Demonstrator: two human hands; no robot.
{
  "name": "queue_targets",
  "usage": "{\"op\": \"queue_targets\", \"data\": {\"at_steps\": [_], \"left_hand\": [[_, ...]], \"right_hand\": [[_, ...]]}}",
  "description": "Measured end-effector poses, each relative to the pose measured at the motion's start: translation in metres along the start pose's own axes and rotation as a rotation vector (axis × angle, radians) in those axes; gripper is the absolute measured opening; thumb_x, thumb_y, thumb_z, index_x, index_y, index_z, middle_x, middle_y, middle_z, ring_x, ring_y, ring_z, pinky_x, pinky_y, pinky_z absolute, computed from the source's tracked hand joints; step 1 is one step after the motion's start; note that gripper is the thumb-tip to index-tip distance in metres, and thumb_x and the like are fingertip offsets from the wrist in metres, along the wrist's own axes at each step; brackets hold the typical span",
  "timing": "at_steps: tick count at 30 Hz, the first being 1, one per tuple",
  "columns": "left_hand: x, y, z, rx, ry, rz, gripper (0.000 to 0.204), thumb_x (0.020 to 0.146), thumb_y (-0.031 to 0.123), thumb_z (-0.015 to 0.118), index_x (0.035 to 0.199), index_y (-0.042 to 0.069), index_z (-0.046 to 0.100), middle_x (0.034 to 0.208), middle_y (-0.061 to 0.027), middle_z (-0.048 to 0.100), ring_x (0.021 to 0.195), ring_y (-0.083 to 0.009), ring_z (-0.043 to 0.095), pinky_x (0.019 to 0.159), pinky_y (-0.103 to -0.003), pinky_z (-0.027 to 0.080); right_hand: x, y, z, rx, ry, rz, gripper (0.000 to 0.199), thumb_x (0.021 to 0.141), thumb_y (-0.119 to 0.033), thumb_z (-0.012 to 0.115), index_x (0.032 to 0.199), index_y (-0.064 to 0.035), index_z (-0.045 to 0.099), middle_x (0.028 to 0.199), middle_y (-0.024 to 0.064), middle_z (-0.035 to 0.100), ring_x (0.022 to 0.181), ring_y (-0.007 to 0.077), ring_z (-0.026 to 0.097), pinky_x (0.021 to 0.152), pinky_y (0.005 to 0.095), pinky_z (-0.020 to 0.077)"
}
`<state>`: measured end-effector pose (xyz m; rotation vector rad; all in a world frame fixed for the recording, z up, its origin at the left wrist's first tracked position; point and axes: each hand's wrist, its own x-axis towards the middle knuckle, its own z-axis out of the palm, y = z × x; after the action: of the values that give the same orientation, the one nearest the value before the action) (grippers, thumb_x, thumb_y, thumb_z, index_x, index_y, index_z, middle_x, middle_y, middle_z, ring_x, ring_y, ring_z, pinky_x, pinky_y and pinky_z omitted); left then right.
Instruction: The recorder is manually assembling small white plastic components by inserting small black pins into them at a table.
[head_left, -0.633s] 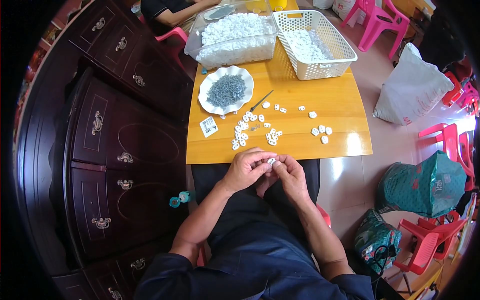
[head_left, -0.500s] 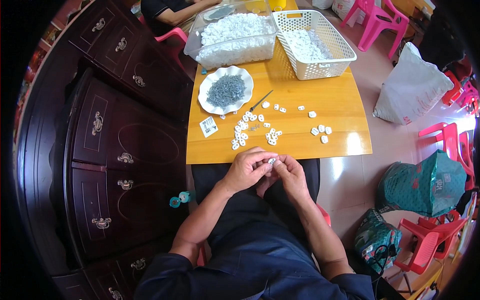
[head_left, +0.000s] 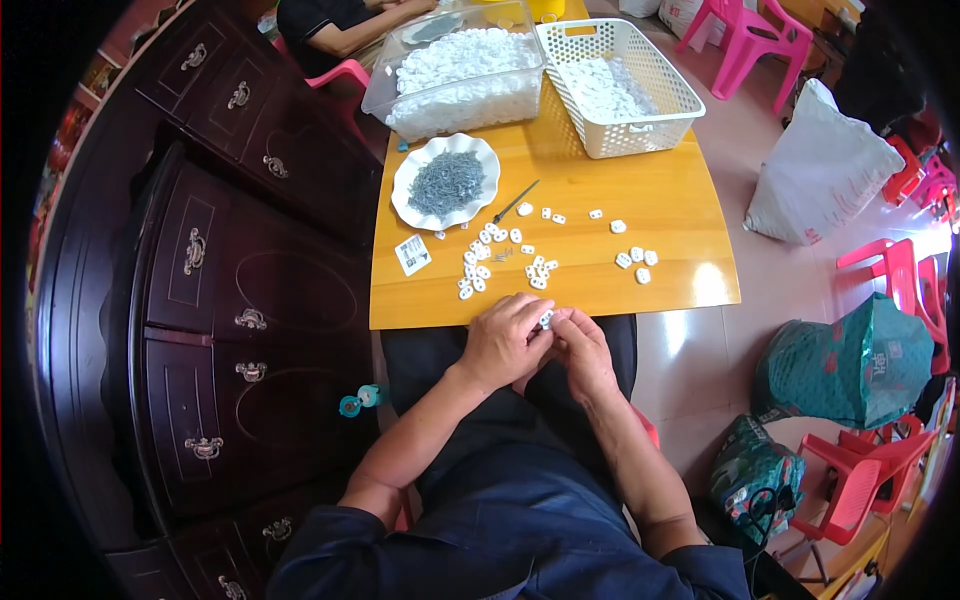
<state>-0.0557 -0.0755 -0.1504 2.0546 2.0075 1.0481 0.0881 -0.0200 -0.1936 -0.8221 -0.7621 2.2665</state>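
Just off the table's near edge, my left hand (head_left: 503,340) and my right hand (head_left: 582,352) meet above my lap. Between their fingertips is a small white plastic piece with dark holes (head_left: 546,318), pinched by both and partly covered by the fingers. Similar white pieces (head_left: 477,268) lie in a loose cluster beyond my left hand, with a few grey screws (head_left: 503,256) beside them. Another small group of white pieces (head_left: 637,258) sits to the right. A dark thin screwdriver-like rod (head_left: 516,201) rests farther back, near a scalloped white plate (head_left: 404,207) heaped with grey screws (head_left: 447,183).
A clear bin (head_left: 455,115) full of white pieces and a white perforated basket (head_left: 640,138) stand at the table's (head_left: 660,205) far end. Another person's arm (head_left: 375,28) shows beyond. Dark drawers (head_left: 290,290) flank the left; sacks (head_left: 815,170) and pink chairs (head_left: 750,45) are at right.
My hands stay together on the white piece; the left has rolled a little, its back turning up more. The whole table view has shifted slightly left.
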Motion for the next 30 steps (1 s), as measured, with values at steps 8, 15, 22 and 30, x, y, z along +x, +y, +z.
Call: {"op": "queue_targets", "data": {"at_steps": [8, 15, 22, 30], "left_hand": [[0.002, -0.001, -0.004, -0.062, -0.018, 0.02, 0.03, 0.08, 0.01, 0.078, 0.108, 0.002, 0.071, 0.096, -0.0117, 0.071, 0.078, -0.0279, 0.071, 0.068, -0.036, 0.058], [0.003, 0.004, -0.005, -0.09, -0.036, 0.004, 0.032, 0.08, 0.008, 0.078, 0.11, 0.002, 0.07, 0.093, -0.0108, 0.07, 0.07, -0.0227, 0.071, 0.065, -0.033, 0.057], [0.002, 0.002, 0.001, -0.116, 0.005, 0.011, 0.032, 0.079, 0.006, 0.078, 0.11, 0.002, 0.071, 0.095, -0.011, 0.071, 0.071, -0.0235, 0.071, 0.066, -0.033, 0.057], [0.002, 0.0, 0.002, -0.106, 0.003, 0.011, 0.03, 0.079, 0.006, 0.078, 0.108, 0.002, 0.072, 0.096, -0.0118, 0.072, 0.079, -0.0258, 0.072, 0.07, -0.034, 0.058]], "right_hand": [[-0.003, -0.008, 0.006, 0.009, 0.006, 0.062, 0.026, 0.106, -0.025, 0.056, 0.106, -0.002, 0.068, 0.092, 0.0057, 0.072, 0.078, 0.0128, 0.068, 0.073, 0.0291, 0.0557], [-0.001, -0.001, 0.003, -0.001, -0.011, -0.005, 0.028, 0.106, -0.026, 0.056, 0.102, -0.0014, 0.069, 0.084, 0.0054, 0.071, 0.066, 0.0134, 0.066, 0.057, 0.0263, 0.0553], [0.001, 0.003, 0.004, -0.004, 0.042, -0.046, 0.027, 0.106, -0.025, 0.057, 0.099, -0.0021, 0.07, 0.079, 0.0029, 0.069, 0.061, 0.0096, 0.062, 0.051, 0.0244, 0.0516], [0.001, 0.005, -0.002, 0.022, 0.028, -0.026, 0.019, 0.104, -0.021, 0.062, 0.102, -0.0046, 0.072, 0.089, 0.0008, 0.072, 0.076, 0.0077, 0.064, 0.073, 0.0244, 0.0517]]}}
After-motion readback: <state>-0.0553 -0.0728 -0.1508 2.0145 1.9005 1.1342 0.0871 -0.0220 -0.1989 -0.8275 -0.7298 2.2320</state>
